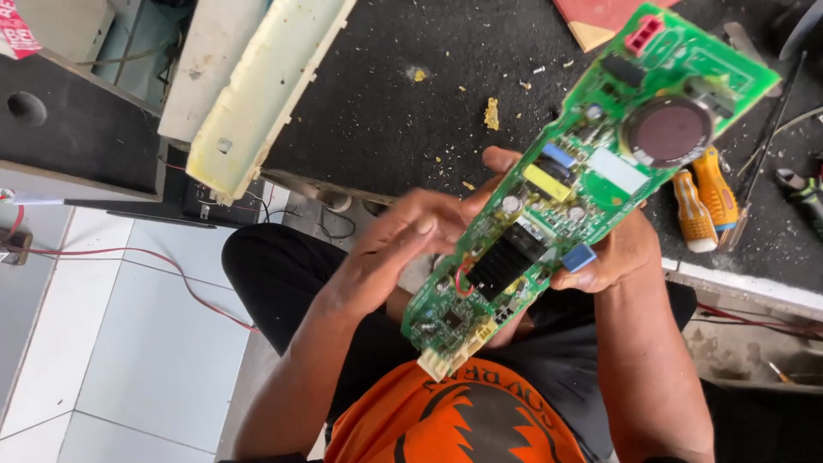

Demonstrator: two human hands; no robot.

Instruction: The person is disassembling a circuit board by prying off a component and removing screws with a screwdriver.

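A long green circuit board (591, 171) is held up at a slant in front of me, component side toward the camera. It carries a round dark buzzer-like part, a black heat sink, a yellow block, blue parts and a red connector at its top end. My right hand (621, 253) grips the board from underneath along its right edge. My left hand (411, 240) rests against its left edge, with fingertips touching near the middle. The board's underside is hidden.
A black workbench (411, 94) lies ahead with yellowish crumbs on it. A cream plastic housing (257, 86) leans at its left. Orange-handled screwdrivers (703, 201) and other tools lie at the right. White floor tiles and red wires are at the lower left.
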